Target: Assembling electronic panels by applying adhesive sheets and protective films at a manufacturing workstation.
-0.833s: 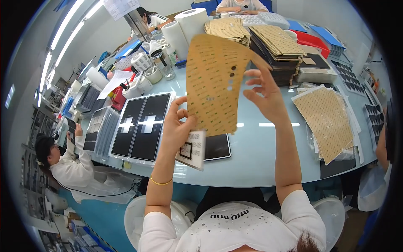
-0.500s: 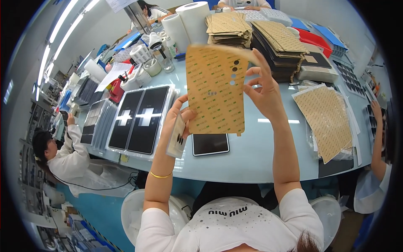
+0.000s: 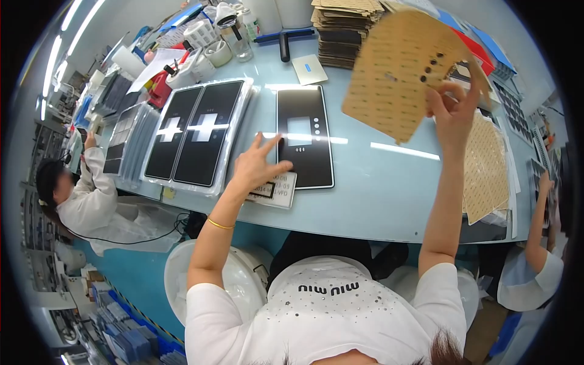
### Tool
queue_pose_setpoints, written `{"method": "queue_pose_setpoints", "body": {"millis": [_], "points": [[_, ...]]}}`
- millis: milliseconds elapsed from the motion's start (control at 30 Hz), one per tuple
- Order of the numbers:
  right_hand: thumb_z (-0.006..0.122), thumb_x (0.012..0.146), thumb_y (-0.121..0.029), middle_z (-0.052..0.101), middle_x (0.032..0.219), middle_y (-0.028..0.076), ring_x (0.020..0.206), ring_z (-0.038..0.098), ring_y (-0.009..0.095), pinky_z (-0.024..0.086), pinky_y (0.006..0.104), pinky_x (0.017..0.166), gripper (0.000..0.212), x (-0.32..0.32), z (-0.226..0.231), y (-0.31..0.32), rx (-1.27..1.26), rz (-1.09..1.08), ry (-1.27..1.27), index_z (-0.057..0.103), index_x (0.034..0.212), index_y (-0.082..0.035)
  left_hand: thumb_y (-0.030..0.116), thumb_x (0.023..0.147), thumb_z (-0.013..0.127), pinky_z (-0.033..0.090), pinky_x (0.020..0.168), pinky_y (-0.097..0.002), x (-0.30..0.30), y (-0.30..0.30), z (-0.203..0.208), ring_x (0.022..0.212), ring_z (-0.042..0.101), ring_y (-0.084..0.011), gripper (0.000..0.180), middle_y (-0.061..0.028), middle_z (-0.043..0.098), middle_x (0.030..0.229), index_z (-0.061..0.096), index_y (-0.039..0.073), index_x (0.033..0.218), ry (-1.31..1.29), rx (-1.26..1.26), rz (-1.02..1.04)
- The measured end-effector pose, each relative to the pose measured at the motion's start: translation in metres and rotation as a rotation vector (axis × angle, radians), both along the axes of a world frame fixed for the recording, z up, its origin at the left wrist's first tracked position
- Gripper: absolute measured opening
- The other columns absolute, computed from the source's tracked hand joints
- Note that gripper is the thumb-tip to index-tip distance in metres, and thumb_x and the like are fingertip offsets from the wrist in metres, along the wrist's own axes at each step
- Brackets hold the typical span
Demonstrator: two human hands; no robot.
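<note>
My right hand (image 3: 453, 106) pinches the edge of a tan adhesive backing sheet (image 3: 389, 97), raised over the right of the table. The sheet has a row of dark round holes and looks slightly blurred. My left hand (image 3: 260, 164) has its fingers spread at the left edge of a glossy black panel (image 3: 313, 167). That panel lies upright on the table, with a pale square window and a column of small round holes. Partly under my left palm is a white printed label card (image 3: 283, 193), close to the table's front edge.
Left of the panel, two black panels (image 3: 204, 152) lie on a plastic-wrapped stack. A squeegee (image 3: 284, 45) and a small pale card (image 3: 309, 69) lie behind. Tan sheets are stacked at the back (image 3: 344, 42) and spread at right (image 3: 486, 170). Co-workers sit at both sides.
The tan sheet has moved right, out of my left hand, and stays in my right. My left hand has opened beside the black panel, which is now uncovered. The label card now lies lower, under my palm.
</note>
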State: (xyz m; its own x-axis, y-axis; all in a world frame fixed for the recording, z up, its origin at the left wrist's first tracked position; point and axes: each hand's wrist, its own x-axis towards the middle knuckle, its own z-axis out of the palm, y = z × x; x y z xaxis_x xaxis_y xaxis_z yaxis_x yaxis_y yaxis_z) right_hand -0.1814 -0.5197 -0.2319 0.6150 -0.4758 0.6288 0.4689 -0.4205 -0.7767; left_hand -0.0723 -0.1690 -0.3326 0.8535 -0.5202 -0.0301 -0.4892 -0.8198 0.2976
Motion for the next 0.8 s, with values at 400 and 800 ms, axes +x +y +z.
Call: {"method": "queue_pose_setpoints", "body": {"millis": [400,800], "points": [[0.063,0.08,0.004,0.059,0.084,0.007,0.071,0.059,0.011,0.047,0.0223,0.061,0.083,-0.024,-0.079,-0.032,0.278,0.104,0.273,0.016,0.146,-0.013,0.058,0.071,0.065,0.053,0.066,-0.0403,-0.065,-0.066,0.007,0.074,0.065,-0.041,0.075,-0.037,0.03,0.137,0.047,0.024,0.135,0.014,0.078,-0.421],[0.065,0.077,0.005,0.055,0.075,0.004,0.062,0.055,0.009,0.048,0.0235,0.052,0.08,-0.022,-0.109,0.017,0.248,0.164,0.457,0.027,0.144,-0.017,0.04,0.076,0.07,0.051,0.05,-0.0386,-0.142,-0.039,-0.008,0.055,0.063,-0.0339,0.066,-0.0304,0.037,0.137,0.047,0.012,0.132,0.033,-0.094,-0.254]]}}
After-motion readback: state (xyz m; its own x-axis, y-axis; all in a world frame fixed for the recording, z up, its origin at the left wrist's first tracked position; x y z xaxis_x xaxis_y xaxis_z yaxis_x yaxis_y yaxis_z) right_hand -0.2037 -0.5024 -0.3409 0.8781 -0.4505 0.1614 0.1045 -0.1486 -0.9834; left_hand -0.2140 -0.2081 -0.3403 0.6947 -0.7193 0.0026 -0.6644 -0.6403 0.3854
